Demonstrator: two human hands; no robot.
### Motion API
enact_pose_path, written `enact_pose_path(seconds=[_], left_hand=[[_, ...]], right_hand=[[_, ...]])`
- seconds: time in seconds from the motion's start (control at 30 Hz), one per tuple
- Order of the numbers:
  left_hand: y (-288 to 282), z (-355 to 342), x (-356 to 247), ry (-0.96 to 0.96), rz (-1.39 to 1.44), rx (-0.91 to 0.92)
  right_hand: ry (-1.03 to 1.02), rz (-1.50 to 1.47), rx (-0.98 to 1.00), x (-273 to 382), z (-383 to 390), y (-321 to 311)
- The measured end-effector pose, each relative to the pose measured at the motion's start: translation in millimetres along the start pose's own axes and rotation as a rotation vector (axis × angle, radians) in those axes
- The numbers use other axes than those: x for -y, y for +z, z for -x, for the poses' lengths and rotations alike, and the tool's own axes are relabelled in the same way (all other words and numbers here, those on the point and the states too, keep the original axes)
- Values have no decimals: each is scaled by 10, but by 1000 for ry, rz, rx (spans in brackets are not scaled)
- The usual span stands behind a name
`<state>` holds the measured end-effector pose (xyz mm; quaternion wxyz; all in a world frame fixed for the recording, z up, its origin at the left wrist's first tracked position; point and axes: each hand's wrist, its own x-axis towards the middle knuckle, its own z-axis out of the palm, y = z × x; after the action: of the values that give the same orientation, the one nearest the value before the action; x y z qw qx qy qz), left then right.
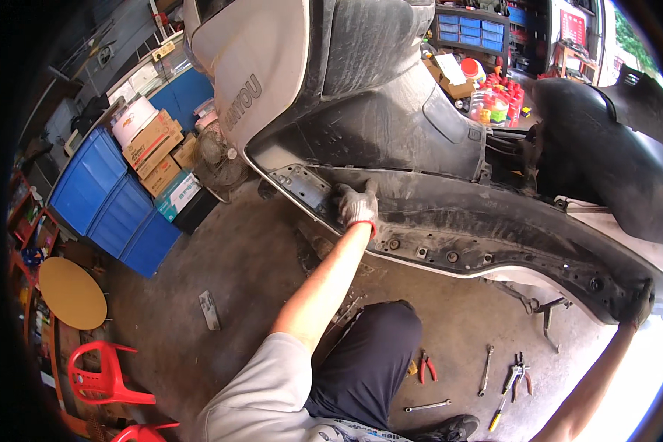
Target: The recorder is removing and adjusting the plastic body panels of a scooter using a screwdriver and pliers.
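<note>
A motor scooter's long dark side panel (486, 221) with a pale lower edge runs along the scooter body (390, 110) from the middle to the right. My left hand (358, 206), in a pale knit glove with a red cuff, grips the panel near its front end. Its fingertips curl over the inner edge beside the footboard. At the rear end, my right hand (641, 303), in a dark glove, is closed round the panel's corner; bright light washes out part of it. The black seat (604, 140) is above the panel's rear half.
On the floor lie red-handled pliers (426, 367), two wrenches (486, 370) and more hand tools (518, 376). Blue bins (114, 199), cardboard boxes (155, 151) and a fan (217, 158) stand left, near a red chair (109, 374) and a round stool (72, 292). Red bottles (510, 96) stand behind.
</note>
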<state>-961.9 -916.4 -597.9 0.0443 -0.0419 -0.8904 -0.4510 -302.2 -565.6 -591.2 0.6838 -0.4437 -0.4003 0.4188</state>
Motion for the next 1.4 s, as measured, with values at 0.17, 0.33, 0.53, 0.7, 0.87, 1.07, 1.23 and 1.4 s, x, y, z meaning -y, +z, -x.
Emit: enact_pose_path(seconds=[0.17,0.33,0.53,0.7,0.87,1.07,1.23,1.4], left_hand=[[-135,215,-276,-93,-22,125],[-44,185,-295,-19,-52,77],[-97,-47,-124,80,-17,216],[-229,-430,166,82,345,516],[-370,-476,201,60,454,575],[-339,-223,108,273,0,370],[-174,-70,40,193,-61,177],[-104,26,-182,119,-88,4]], right_hand=[[-17,-3,-19,26,79,36],[45,48,-29,48,-48,-143],[22,-12,-37,169,97,-5],[51,-13,-48,135,112,98],[7,48,-30,104,70,77],[49,124,-76,154,157,131],[-24,75,-103,154,260,275],[-89,219,-56,163,207,133]])
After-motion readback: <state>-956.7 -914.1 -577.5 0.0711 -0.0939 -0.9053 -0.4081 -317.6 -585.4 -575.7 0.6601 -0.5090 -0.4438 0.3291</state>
